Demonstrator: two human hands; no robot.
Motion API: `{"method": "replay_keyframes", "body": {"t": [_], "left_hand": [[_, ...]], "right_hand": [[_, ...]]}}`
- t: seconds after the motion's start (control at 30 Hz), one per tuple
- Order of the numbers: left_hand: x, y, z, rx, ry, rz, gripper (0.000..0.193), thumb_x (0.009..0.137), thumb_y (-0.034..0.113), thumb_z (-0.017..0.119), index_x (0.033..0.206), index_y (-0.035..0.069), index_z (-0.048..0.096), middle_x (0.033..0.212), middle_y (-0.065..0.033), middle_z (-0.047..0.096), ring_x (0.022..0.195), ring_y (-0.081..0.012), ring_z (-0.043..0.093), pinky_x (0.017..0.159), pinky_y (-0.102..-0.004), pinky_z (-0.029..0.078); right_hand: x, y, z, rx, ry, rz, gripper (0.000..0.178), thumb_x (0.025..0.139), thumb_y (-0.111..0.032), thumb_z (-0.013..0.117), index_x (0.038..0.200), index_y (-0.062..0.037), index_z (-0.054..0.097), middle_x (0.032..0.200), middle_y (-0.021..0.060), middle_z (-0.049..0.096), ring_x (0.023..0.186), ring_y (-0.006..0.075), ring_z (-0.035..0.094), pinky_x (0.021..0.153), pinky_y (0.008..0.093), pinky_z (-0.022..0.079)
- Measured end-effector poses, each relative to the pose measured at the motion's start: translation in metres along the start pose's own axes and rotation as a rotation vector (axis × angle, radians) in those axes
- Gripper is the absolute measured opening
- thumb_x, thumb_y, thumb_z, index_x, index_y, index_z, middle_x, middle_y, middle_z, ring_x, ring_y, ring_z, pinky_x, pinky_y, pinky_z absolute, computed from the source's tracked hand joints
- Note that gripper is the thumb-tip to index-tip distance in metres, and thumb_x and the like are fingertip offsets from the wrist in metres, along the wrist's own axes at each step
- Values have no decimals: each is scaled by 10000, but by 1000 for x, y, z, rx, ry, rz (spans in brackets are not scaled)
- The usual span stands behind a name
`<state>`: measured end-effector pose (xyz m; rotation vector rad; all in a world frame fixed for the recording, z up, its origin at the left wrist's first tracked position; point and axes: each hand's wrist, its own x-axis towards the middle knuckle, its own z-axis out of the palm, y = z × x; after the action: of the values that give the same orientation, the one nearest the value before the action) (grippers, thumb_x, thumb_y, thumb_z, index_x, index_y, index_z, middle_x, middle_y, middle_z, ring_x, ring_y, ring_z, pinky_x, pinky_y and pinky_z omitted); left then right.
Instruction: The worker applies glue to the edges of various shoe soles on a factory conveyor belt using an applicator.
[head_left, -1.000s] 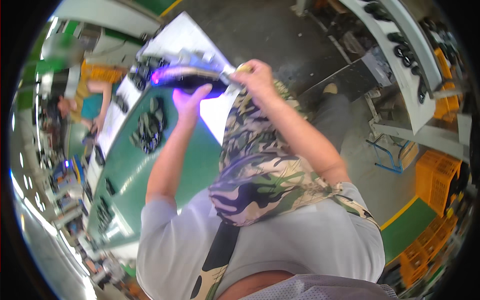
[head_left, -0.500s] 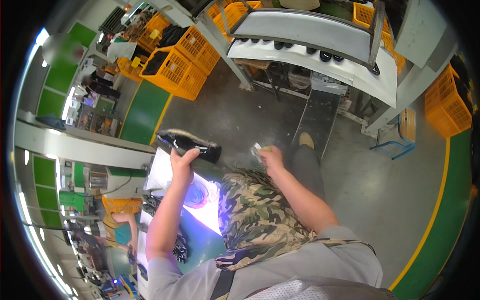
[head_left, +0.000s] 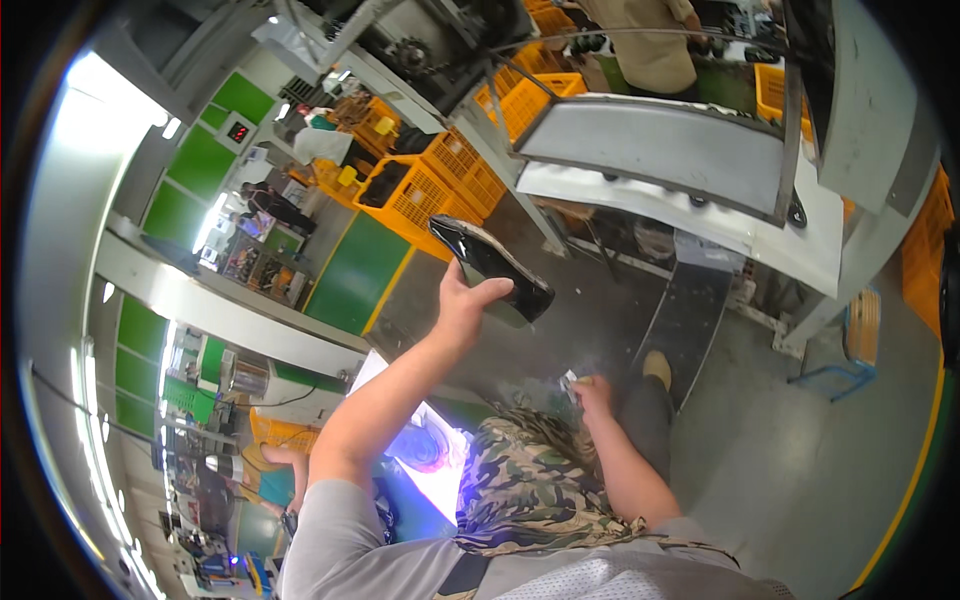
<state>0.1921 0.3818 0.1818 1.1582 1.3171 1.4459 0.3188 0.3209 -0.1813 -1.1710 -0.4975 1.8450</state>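
My left hand [head_left: 466, 305] grips a glossy black shoe [head_left: 492, 264], raised out in front of me and tilted, with its pale edge upward. The thumb lies across its near side and the other fingers are partly hidden. Lower and to the right, my right hand [head_left: 594, 396] is closed on a small whitish piece [head_left: 569, 380], too small to name, close to the camouflage apron [head_left: 540, 480] on my lap. A brightly lit white work surface [head_left: 430, 455] lies beneath my left forearm.
Ahead stands a metal-framed rack [head_left: 655, 150] over a white-covered shelf with several dark items. Orange crates [head_left: 415, 200] are stacked at the far left. A blue-legged stool [head_left: 858, 345] stands right. Another person [head_left: 648, 45] is beyond the rack; others work at the left.
My left hand has lifted the shoe forward and to the right, away from the lit surface. The right hand still holds the whitish piece. The whole view has shifted.
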Motion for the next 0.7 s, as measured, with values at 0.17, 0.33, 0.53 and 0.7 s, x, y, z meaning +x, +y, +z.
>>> {"method": "replay_keyframes", "body": {"t": [0.17, 0.33, 0.53, 0.7], "left_hand": [[-18, 141, 5, 210, 11, 429, 620, 686, 41, 802, 1236, 16, 516, 1136, -94, 626, 1038, -218, 616, 935, -348, 507], [34, 295, 26, 552, 61, 866, 504, 710, 151, 812, 1143, 7, 598, 1066, -94, 653, 946, -208, 637, 866, -349, 521], [107, 428, 91, 1042, 118, 988, 516, 779, 236, 790, 1185, -29, 613, 1099, -132, 686, 993, -250, 656, 893, -345, 516], [179, 429, 170, 1214, 546, 1152, 743, 727, 257, 880, 1297, -50, 517, 1160, -152, 654, 1057, -287, 648, 878, -371, 530]], "right_hand": [[9, 14, 6, -101, 42, -42, 202, 699, -48, 746, 843, -39, 606, 721, 29, 599, 568, 122, 535, 482, 292, 386], [20, 26, 0, -177, 35, -62, 177, 690, -46, 748, 805, -25, 615, 727, 43, 617, 591, 150, 560, 510, 324, 408], [9, 12, -1, -250, 64, -43, 184, 680, -59, 750, 817, -1, 643, 738, 65, 643, 626, 165, 589, 561, 330, 437], [-2, 4, 3, -204, 41, -66, 178, 683, -58, 747, 811, 0, 638, 734, 62, 641, 625, 165, 593, 560, 324, 440]]}}
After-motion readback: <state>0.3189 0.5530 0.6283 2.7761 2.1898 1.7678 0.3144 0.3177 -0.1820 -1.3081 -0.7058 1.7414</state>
